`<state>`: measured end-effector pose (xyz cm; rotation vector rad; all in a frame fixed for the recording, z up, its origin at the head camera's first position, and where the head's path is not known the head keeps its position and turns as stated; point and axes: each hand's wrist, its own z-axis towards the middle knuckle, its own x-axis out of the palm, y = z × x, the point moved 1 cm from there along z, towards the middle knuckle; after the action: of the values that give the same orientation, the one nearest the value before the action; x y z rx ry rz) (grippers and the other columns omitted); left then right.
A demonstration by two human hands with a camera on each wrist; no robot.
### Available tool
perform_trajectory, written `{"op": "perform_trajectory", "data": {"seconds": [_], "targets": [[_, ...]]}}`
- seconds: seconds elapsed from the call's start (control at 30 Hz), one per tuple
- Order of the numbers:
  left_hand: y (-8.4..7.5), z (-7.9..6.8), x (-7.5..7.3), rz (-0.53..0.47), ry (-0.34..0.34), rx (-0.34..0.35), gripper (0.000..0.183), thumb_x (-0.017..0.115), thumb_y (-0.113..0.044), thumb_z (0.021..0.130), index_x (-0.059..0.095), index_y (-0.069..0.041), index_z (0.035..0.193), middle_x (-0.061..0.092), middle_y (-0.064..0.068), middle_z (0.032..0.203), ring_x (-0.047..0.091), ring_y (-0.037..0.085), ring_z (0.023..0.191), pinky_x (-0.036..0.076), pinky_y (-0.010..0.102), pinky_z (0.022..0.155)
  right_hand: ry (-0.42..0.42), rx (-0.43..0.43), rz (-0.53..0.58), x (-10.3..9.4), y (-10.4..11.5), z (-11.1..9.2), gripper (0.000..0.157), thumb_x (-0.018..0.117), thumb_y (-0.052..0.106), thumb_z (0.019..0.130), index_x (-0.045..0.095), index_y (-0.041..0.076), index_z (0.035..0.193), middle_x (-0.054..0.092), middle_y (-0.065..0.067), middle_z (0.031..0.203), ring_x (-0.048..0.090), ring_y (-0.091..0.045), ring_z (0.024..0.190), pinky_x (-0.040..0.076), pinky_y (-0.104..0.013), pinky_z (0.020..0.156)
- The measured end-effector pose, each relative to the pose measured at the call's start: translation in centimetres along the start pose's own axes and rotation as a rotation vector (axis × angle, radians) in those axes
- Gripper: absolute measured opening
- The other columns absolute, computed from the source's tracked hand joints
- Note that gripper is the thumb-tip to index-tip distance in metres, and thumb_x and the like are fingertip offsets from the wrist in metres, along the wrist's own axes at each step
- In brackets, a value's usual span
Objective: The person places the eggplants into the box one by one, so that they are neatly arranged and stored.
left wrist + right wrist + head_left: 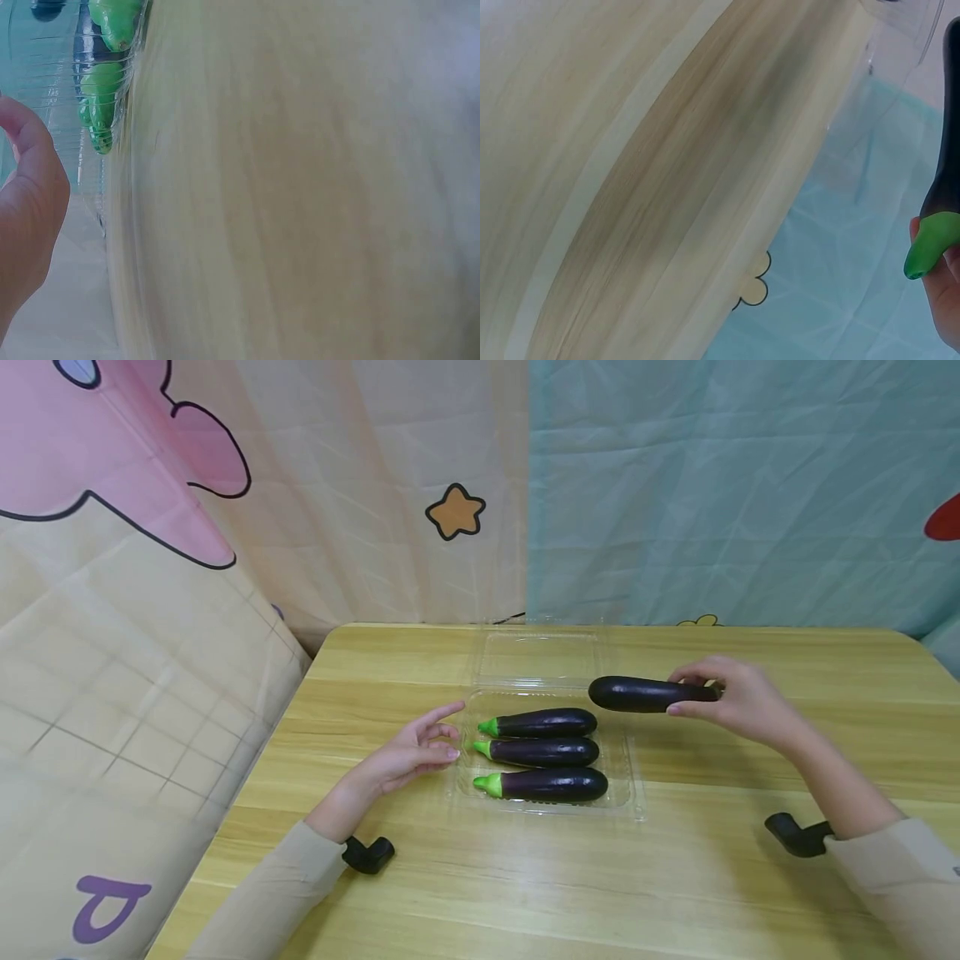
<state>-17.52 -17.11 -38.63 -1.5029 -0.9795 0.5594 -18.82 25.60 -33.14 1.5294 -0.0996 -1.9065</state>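
A clear plastic container (626,768) lies on the table with its lid (540,657) folded back behind it. Inside are three eggplants, a far one (551,723), a middle one (543,751) and a near one (553,784), green stems pointing left. My right hand (731,702) pinches a fourth eggplant (630,694) near its stem end, raised at the container's right back corner. In the right wrist view its green stem (932,244) shows by the fingers. My left hand (411,750) is at the container's left edge, fingers loosely spread and holding nothing.
The wooden table (712,877) spreads around the container. A printed curtain (675,493) hangs behind the table's far edge, and another patterned cloth (150,693) covers the left side. Black wrist mounts (369,855) stick out from both sleeves.
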Motion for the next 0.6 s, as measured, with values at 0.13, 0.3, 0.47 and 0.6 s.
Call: {"op": "perform_trajectory", "data": {"seconds": [0.13, 0.3, 0.47, 0.6], "targets": [[0.0, 0.0, 0.1, -0.003, -0.008, -0.005, 0.075, 0.053, 0.012, 0.085, 0.019, -0.009, 0.149, 0.045, 0.003, 0.104, 0.055, 0.007, 0.076, 0.05, 0.018, 0.07, -0.008, -0.064, 0.003, 0.3, 0.6, 0.1, 0.029, 0.081, 0.023, 0.071, 0.069, 0.015, 0.096, 0.061, 0.005, 0.084, 0.051, -0.008, 0.077, 0.043, -0.021, 0.064], [0.0, -0.1, 0.1, -0.005, -0.014, -0.009, 0.075, 0.053, 0.012, 0.085, 0.019, -0.009, 0.149, 0.045, 0.004, 0.104, 0.055, 0.007, 0.076, 0.05, 0.018, 0.07, -0.008, -0.119, 0.007, 0.7, 1.3, 0.2, 0.029, 0.082, 0.022, 0.071, 0.069, 0.015, 0.095, 0.061, 0.007, 0.081, 0.05, -0.008, 0.074, 0.042, -0.022, 0.063], [0.0, -0.1, 0.0, -0.006, -0.013, -0.006, 0.075, 0.053, 0.012, 0.085, 0.019, -0.009, 0.149, 0.045, 0.004, 0.104, 0.055, 0.007, 0.077, 0.05, 0.019, 0.071, 0.023, -0.123, 0.001, 1.0, 2.1, 0.4, 0.029, 0.08, 0.024, 0.073, 0.069, 0.013, 0.097, 0.061, 0.005, 0.083, 0.051, -0.01, 0.074, 0.044, -0.026, 0.062], [0.1, -0.1, 0.0, -0.004, -0.01, -0.004, 0.075, 0.053, 0.011, 0.085, 0.019, -0.009, 0.149, 0.045, 0.003, 0.104, 0.055, 0.007, 0.077, 0.05, 0.019, 0.071, 0.029, -0.139, -0.002, 1.3, 2.6, 0.6, 0.028, 0.08, 0.024, 0.073, 0.069, 0.013, 0.096, 0.061, 0.006, 0.082, 0.051, -0.01, 0.073, 0.045, -0.028, 0.061]]}}
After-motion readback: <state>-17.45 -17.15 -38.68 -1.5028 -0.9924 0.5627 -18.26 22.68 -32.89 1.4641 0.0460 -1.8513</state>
